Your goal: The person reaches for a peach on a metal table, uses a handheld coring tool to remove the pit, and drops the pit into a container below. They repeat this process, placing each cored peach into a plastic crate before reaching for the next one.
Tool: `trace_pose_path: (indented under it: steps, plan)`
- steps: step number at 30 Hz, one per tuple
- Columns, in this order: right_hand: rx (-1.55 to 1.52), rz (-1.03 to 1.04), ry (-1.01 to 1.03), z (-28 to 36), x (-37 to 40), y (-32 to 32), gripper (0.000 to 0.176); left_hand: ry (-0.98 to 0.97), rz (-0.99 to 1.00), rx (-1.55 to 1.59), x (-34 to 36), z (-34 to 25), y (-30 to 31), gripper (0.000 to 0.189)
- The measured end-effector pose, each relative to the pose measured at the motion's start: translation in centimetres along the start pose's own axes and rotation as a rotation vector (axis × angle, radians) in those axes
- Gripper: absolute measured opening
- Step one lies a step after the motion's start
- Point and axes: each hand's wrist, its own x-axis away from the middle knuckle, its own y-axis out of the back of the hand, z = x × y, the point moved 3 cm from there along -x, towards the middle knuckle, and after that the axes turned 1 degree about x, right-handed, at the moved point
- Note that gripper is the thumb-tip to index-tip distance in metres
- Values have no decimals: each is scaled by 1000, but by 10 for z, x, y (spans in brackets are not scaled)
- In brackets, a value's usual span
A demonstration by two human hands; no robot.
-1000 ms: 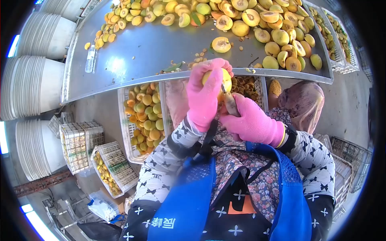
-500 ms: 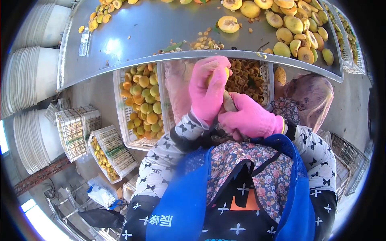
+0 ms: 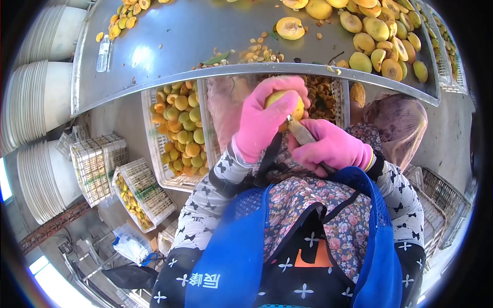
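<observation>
My left hand (image 3: 271, 114), in a pink glove, is closed around a yellow peach (image 3: 281, 102) above the crates at the table's front edge. In my right hand (image 3: 335, 148), also gloved in pink, is a small hand tool (image 3: 302, 131) with a worn grey-brown handle. Its short metal tip meets the lower side of the peach; the shape of the tip is hidden. Below and to the left stands a white crate of peaches (image 3: 160, 172), several with hollowed centres. Behind my hands, another crate holds brown pits or scraps (image 3: 322, 97).
The metal table (image 3: 179, 46) has a raised front rim. On it lie peach halves (image 3: 377, 31), loose small pits (image 3: 259, 53) and a plastic bottle (image 3: 103, 54). Stacked white crates (image 3: 100, 164) and tub stacks (image 3: 38, 102) stand at left; more crates (image 3: 436, 200) stand at right.
My left hand has turned so the peach shows more. My right hand has moved slightly right and down, and the tool's handle and tip are more visible.
</observation>
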Motion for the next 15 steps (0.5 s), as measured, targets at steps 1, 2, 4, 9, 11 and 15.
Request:
trace_pose_path:
  steps: [1, 2, 4, 9, 11, 15]
  plan:
    - [6, 32, -13, -2, 0, 1, 13, -16, 24, -14, 2, 2, 2, 28]
    - [45, 8, -24, -3, 1, 2, 13, 15, 50, -25, 3, 3, 3, 29]
    - [126, -38, -51, -6, 3, 1, 13, 76, 95, -45, 6, 4, 5, 32]
    - [826, -401, 381, -19, 7, 10, 24, 149, -355, 99, 12, -10, 41, 33]
    - [502, -313, -14, -15, 9, 10, 28, -70, -311, -212, 27, -27, 63, 29]
    - [835, -498, 177, -35, 12, 34, 41, -613, -425, -1746, 68, -94, 122, 30]
